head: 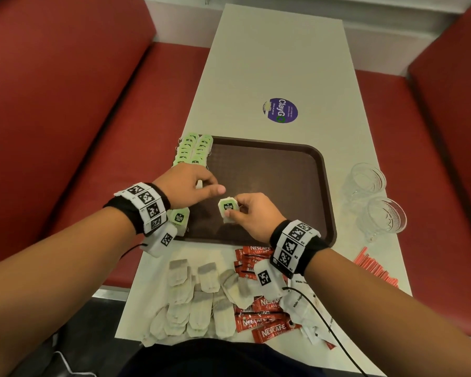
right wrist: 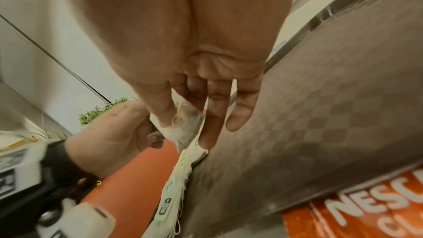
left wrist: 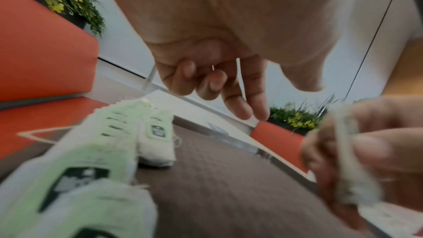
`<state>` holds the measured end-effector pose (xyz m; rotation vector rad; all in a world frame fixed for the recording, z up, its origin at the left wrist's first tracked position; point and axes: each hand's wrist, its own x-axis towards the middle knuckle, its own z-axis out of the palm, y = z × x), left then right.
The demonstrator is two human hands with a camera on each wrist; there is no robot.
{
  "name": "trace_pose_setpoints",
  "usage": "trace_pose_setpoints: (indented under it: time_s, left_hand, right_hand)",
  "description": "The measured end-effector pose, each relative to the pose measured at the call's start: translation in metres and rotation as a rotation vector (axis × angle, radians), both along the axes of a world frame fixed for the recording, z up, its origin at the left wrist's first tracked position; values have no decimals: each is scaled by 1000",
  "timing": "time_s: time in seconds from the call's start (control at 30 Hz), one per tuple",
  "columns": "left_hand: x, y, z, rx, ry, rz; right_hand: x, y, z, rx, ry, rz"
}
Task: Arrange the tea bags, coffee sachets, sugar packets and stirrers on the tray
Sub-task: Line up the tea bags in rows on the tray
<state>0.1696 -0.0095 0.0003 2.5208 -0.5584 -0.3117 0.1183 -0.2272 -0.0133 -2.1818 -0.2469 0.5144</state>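
Note:
A brown tray lies across the white table. Two rows of green-tagged tea bags run along its left edge, and one more lies by the near left corner. My right hand pinches a green-tagged tea bag between thumb and fingers just above the tray floor; the right wrist view shows the bag under the thumb. My left hand hovers over the left rows with loosely curled fingers and holds nothing that I can see. Its thumb reaches toward the held bag.
At the near table edge lie several plain tea bags, red Nescafe sachets and white sugar packets. Red stirrers lie at the right edge. Two glasses stand right of the tray. Red benches flank the table.

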Motion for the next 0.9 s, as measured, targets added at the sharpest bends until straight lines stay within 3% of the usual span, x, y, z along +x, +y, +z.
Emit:
trace_pose_setpoints:
  time_s: [0.2,0.4,0.5,0.67,0.9]
  left_hand:
    - [-25,-5,-2,-94,-48,-126]
    - [-21,9,-4,-127,-11,121]
    - [-7,22,-7,-39,39,223]
    - [18,35,-23,252,199,218]
    - [46,28,-31,307,111,340]
  right_hand:
    - [0,5,-1,-10,-30,50]
    - [-6,-3,-11,-110,-18,96]
    - [-13,-8,-8,-215,21,277]
    - [-25,-10,2,-470,4,589]
    - [-39,-19,6,-676,-45,776]
